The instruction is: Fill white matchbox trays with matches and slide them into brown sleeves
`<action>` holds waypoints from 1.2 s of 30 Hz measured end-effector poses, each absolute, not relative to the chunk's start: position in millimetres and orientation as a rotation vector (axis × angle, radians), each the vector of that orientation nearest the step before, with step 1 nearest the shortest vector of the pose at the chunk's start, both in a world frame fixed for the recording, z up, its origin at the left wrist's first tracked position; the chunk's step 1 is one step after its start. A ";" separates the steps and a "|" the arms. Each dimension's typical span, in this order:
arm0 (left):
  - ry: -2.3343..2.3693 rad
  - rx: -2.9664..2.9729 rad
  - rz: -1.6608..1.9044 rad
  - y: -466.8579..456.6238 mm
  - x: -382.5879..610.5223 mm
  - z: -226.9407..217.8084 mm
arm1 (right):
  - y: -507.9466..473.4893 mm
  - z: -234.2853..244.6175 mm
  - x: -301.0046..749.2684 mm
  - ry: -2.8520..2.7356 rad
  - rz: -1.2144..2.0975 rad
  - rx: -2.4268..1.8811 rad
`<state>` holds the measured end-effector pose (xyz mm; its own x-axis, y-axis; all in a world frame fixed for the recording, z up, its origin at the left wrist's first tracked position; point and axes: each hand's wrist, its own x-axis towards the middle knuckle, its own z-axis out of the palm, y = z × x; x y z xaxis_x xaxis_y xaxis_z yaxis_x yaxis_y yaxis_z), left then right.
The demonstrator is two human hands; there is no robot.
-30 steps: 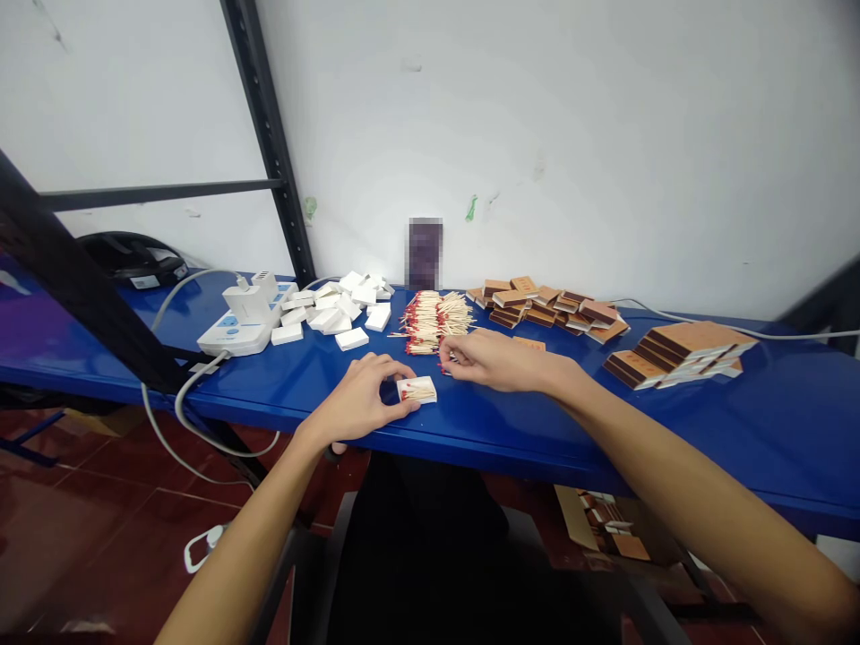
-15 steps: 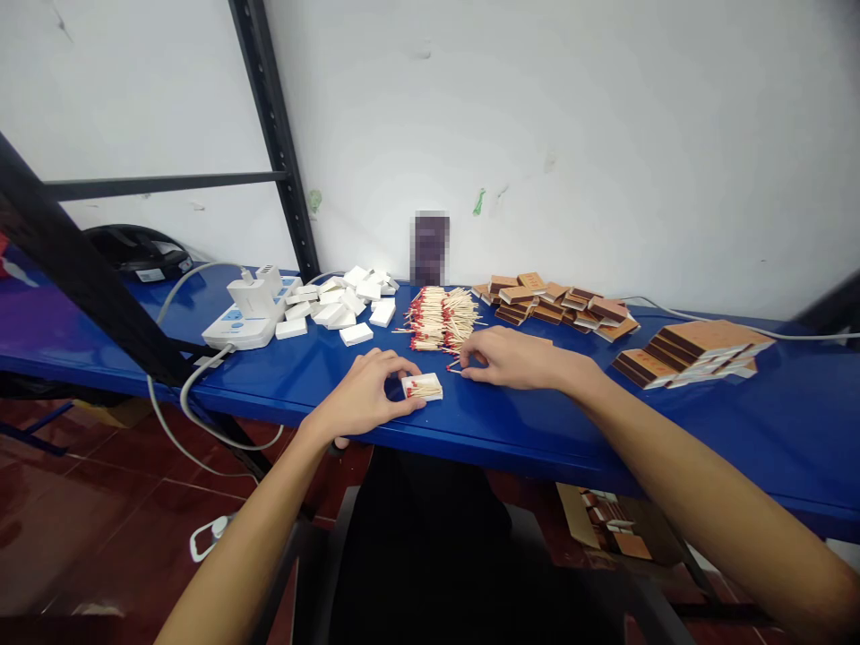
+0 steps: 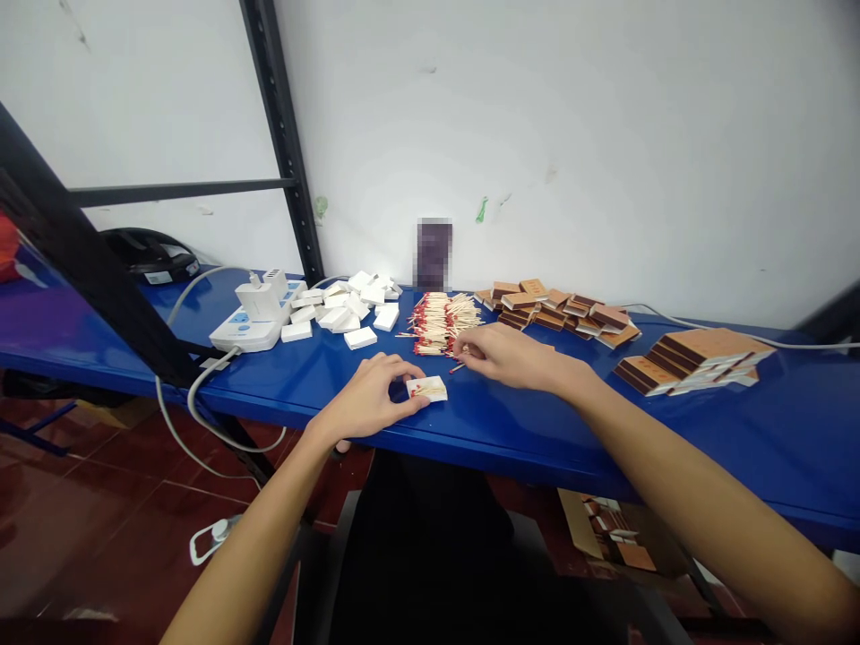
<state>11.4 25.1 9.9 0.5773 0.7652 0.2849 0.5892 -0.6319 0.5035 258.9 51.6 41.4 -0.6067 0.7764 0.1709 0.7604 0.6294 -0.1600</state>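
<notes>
My left hand (image 3: 376, 394) grips a small white matchbox tray (image 3: 438, 382) between thumb and fingers near the front edge of the blue table (image 3: 511, 430). Several red-headed matches lie inside this tray. My right hand (image 3: 494, 354) reaches to the near right side of the match pile (image 3: 436, 322), its fingers bent together among the matches; what they pinch is hidden. One loose match (image 3: 457, 368) lies on the table just below the right fingertips.
White trays (image 3: 346, 305) lie heaped left of the matches. Brown matchbox sleeves (image 3: 551, 307) are piled right, near stacked matchboxes (image 3: 699, 354). A power strip (image 3: 248, 331) with cables sits by the black shelf post (image 3: 288, 134). A carton (image 3: 611, 533) stands below the table.
My right hand has moved slightly up and left, from the loose match toward the pile. My left hand still holds the tray. The whole view has shifted a little.
</notes>
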 end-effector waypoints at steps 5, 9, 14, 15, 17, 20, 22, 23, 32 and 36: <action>1.051 2.377 0.810 27.5 8.4 9.5 | 65.1 30.1 277.4 -2.700 0.069 -1.359; 1.038 2.399 0.829 28.6 7.4 8.3 | 66.9 29.0 277.5 -2.705 0.087 -1.340; 1.036 2.440 0.786 28.1 8.0 9.1 | 67.0 32.8 280.4 -2.689 0.100 -1.371; 1.037 2.445 0.777 28.2 8.1 9.1 | 67.4 33.2 281.8 -2.681 0.097 -1.408; 1.041 2.455 0.761 28.5 8.3 8.8 | 68.7 33.4 284.6 -2.671 0.099 -1.472; 1.052 2.469 0.746 29.1 8.3 8.2 | 71.1 32.4 286.7 -2.676 0.122 -1.477; 1.060 2.470 0.735 29.2 8.4 8.1 | 71.9 31.3 286.5 -2.688 0.133 -1.438; 1.062 2.468 0.731 29.1 8.5 8.2 | 71.9 30.8 286.2 -2.693 0.140 -1.419; 1.058 2.437 0.715 27.1 8.8 10.0 | 56.0 45.4 284.2 -2.740 0.305 -1.361; 1.066 2.433 0.706 27.0 9.5 9.8 | 50.7 49.8 279.3 -2.667 0.261 -1.301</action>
<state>9.5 27.0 9.8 0.5837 0.7590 0.2885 0.5624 -0.6342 0.5307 279.3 50.7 49.8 -0.6078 0.7910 0.0695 0.7626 0.6059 -0.2266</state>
